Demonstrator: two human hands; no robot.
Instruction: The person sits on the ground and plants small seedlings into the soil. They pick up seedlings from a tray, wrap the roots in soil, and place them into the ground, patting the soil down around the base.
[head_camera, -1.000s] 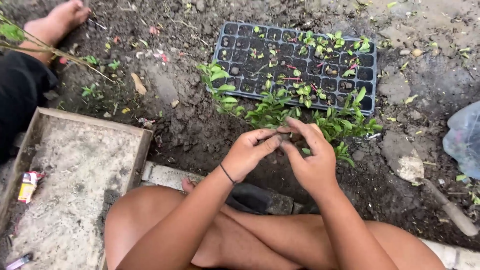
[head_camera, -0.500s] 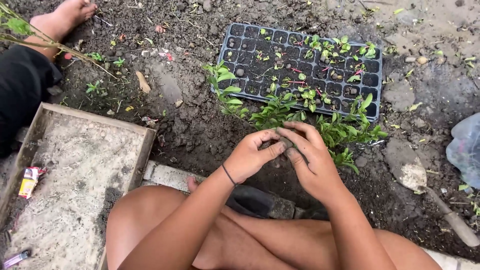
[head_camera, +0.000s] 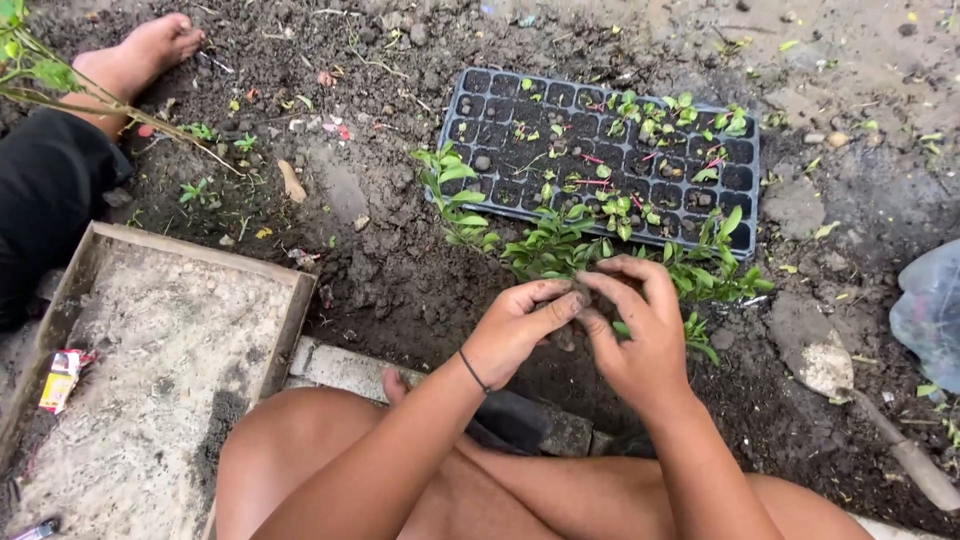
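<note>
Your left hand (head_camera: 515, 335) and right hand (head_camera: 640, 335) meet fingertip to fingertip, pinching a small dark clump of soil (head_camera: 578, 298) between them, above the dark ground just before the near edge of the black seedling tray (head_camera: 745, 190), among leafy cuttings (head_camera: 560, 250).

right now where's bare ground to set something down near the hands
Bare soil lies between the wooden frame and the seedling tray. It is crowded where the left hand and right hand meet at the leafy cuttings.
</note>
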